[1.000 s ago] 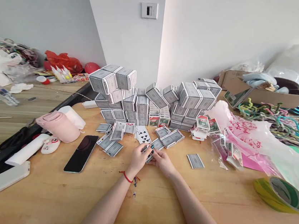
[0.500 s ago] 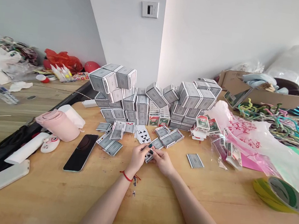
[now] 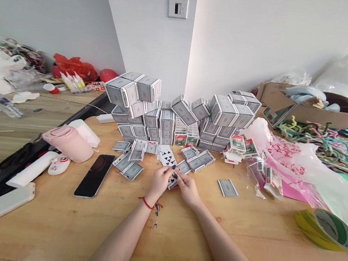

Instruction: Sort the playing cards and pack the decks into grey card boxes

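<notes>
A playing card (image 3: 172, 182) is lying between the two hands, now showing more of its club-marked face than a second ago; handling is evidently continuing. The left hand (image 3: 160, 181) and right hand (image 3: 188, 189) are pinching it by fingertips. Folded cards (image 3: 201, 162) are lying just beyond the hands, stacked card blocks (image 3: 120, 91) standing farther out.

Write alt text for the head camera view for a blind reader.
The left hand and right hand hold a playing card at a wooden table. Beyond stand card-patterned blocks; a phone lies left, a tape roll right.
</notes>
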